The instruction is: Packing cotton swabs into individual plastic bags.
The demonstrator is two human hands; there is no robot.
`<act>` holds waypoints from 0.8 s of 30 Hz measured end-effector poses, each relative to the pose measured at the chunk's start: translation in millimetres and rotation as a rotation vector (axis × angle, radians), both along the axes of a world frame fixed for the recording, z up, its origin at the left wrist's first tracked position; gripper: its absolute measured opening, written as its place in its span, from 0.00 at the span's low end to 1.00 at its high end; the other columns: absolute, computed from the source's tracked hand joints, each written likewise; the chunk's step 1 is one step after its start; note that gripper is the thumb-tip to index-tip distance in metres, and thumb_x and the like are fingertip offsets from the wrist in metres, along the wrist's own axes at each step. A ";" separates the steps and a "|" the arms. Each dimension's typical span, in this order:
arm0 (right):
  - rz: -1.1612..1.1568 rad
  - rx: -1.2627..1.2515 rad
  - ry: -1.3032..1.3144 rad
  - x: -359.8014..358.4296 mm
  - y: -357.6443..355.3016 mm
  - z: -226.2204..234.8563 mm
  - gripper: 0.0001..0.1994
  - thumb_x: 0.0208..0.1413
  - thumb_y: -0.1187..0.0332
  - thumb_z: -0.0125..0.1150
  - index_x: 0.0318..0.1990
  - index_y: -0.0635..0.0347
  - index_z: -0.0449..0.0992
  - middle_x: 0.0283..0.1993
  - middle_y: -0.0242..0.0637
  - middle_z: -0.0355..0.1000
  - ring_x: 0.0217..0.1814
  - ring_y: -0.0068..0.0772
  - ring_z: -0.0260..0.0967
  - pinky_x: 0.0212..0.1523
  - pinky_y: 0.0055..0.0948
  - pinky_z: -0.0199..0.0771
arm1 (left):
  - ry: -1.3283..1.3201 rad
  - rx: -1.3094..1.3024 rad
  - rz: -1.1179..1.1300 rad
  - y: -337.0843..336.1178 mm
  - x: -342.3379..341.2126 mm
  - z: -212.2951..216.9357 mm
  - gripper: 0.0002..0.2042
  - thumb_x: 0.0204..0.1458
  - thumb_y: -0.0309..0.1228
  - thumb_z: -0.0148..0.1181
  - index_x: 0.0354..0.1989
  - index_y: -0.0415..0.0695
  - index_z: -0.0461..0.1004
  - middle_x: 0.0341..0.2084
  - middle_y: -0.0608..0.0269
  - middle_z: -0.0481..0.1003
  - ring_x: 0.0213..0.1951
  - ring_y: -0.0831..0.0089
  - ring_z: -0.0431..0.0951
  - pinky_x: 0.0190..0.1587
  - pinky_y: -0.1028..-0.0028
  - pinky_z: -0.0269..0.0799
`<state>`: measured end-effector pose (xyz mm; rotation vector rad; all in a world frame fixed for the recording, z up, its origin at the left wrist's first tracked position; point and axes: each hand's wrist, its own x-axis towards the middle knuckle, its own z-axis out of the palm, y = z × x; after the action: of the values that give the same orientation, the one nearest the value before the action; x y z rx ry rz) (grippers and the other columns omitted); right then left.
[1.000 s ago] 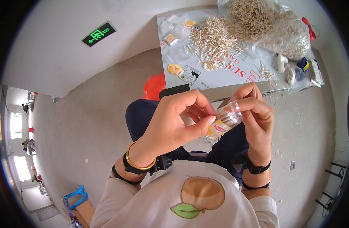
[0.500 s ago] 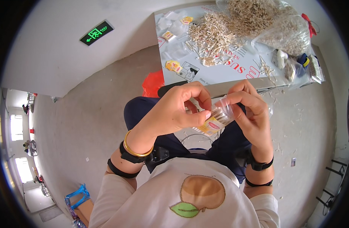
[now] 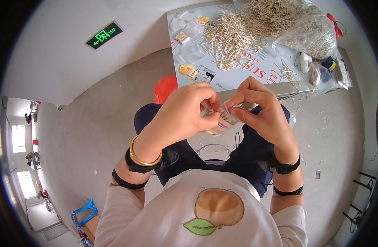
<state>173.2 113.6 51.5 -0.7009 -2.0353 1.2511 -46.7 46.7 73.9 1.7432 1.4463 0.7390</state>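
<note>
– what's the packet (image 3: 224, 123) like?
– small, clear plastic, yellow-and-red label (image 3: 222, 125); probably cotton swabs (image 3: 229, 118) inside, though it's partly covered.
– its pose?
– tilted, midair, between left hand (image 3: 188, 108) and right hand (image 3: 264, 112).

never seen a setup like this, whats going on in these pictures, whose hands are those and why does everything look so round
No robot arm is here: these are a person's own bare hands. The view comes from a wide fisheye camera worn on that person's head and looking down, so straight edges bend toward the rim. Picture left is the person's left.

The left hand and right hand both pinch a small clear packet with a yellow label, above the lap.

Beyond them is a table. It bears a loose pile of swabs, a big clear bag full of more, and, toward its left side, yellow cards and clear plastic pieces, perhaps small bags.
</note>
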 end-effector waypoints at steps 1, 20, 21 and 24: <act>0.010 -0.003 -0.022 -1.0 0.8 0.0 0.11 0.49 0.82 0.69 0.41 0.62 0.85 0.37 0.36 0.72 0.41 0.33 0.73 0.43 0.31 0.74 | 0.055 -0.023 -0.019 1.0 -1.2 0.5 0.07 0.51 0.23 0.67 0.34 0.35 0.75 0.34 0.62 0.77 0.35 0.74 0.77 0.43 0.73 0.76; 0.025 0.415 -0.138 -4.0 12.7 -3.3 0.06 0.49 0.75 0.68 0.35 0.54 0.81 0.32 0.30 0.79 0.35 0.32 0.75 0.51 0.32 0.63 | -0.096 -0.089 0.062 6.8 -2.2 -8.3 0.08 0.49 0.27 0.68 0.33 0.36 0.78 0.28 0.57 0.79 0.34 0.70 0.82 0.40 0.72 0.76; 0.017 0.420 -0.135 -1.9 12.6 -1.6 0.06 0.49 0.75 0.68 0.35 0.54 0.81 0.32 0.30 0.79 0.35 0.32 0.75 0.51 0.32 0.63 | -0.168 -0.120 0.062 5.7 -3.2 -6.9 0.07 0.52 0.26 0.67 0.34 0.36 0.77 0.29 0.60 0.80 0.35 0.74 0.82 0.41 0.73 0.76; -0.065 0.307 -0.117 5.3 8.9 4.4 0.06 0.50 0.76 0.68 0.36 0.56 0.81 0.31 0.31 0.80 0.36 0.30 0.76 0.51 0.31 0.65 | -0.328 -0.133 0.068 1.0 -5.7 -13.3 0.07 0.57 0.26 0.67 0.38 0.36 0.76 0.35 0.63 0.80 0.39 0.79 0.80 0.45 0.75 0.77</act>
<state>178.5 122.6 55.9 -0.6995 -2.2167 0.8520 -52.4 47.7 60.6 1.4029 1.3013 0.8970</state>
